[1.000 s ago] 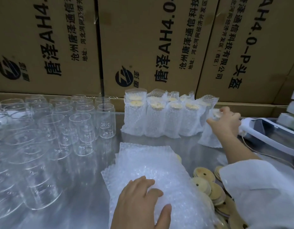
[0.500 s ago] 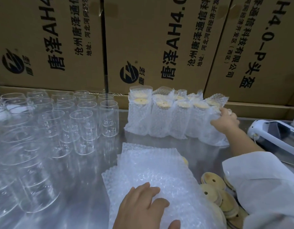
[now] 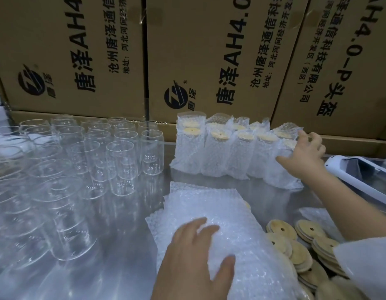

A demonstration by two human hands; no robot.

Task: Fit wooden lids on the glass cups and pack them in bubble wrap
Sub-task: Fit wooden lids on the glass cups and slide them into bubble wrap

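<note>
Wrapped cup (image 3: 280, 177) upright, lid up, right hand (image 3: 304, 156) gripping it, left hand (image 3: 196, 260) flat on bubble wrap (image 3: 209, 204)

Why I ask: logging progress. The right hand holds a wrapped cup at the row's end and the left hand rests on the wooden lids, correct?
No. The head view shows the left hand resting on the stack of bubble wrap, not the wooden lids beside it. The right hand does hold the wrapped cup at the row's end.

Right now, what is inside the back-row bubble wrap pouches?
Pale round wooden lids show at the open tops of the clear bubble wrap pouches; anything beneath is hidden by wrap.
</note>
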